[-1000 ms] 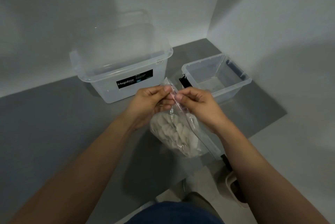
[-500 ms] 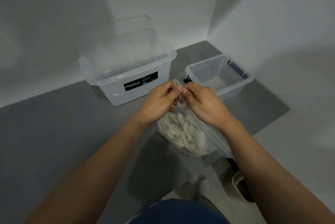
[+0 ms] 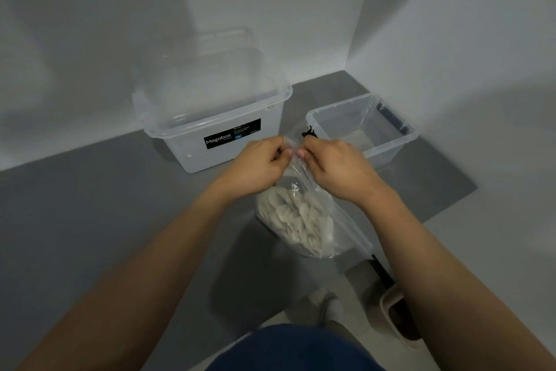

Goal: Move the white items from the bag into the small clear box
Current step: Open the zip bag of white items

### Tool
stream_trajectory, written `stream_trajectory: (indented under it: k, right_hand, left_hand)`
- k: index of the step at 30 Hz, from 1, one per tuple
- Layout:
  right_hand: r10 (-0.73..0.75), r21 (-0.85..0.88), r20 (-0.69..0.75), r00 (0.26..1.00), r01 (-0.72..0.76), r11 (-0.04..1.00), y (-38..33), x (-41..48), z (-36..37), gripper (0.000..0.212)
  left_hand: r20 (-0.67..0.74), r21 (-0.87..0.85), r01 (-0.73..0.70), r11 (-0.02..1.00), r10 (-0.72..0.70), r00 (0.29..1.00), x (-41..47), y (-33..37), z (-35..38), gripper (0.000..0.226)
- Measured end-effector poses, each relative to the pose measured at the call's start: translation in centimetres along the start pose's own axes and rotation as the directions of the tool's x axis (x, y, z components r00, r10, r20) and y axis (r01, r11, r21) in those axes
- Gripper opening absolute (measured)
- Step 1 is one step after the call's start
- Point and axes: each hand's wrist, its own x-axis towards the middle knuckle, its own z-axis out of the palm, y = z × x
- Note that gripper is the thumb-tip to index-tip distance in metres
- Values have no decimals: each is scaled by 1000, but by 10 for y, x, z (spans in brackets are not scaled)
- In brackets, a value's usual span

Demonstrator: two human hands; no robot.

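The left hand and right hand each pinch the top edge of the clear plastic bag with curled fingers, just in front of the small clear box. The white items lie bunched low in the bag. A lidded Megabox bin stands on the grey counter, left of the small clear box.

The top edge of the bag is lost between the left hand and the right hand pinching it, so there's no telling whether the seal is parted. The white items blur into one pale heap that can't be counted. The right hand covers the near corner of the small clear box. Fine print on the black label is too small to read. Both forearms run off the bottom edge, and a beige object sits half hidden behind the right one.
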Motion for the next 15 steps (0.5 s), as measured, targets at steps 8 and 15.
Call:
stream_trajectory:
  k: [8,15]
  right_hand:
    - [102,207,-64,993,-87,975,-2,-1,6,28]
    - [174,564,115,978,-208,799,-4,-36,7,21]
  left_hand:
    - [-67,-291,271,917,-303,951,-16,13,4,33]
    - [49,-609,344,714,-400,915,-33,12,34,16]
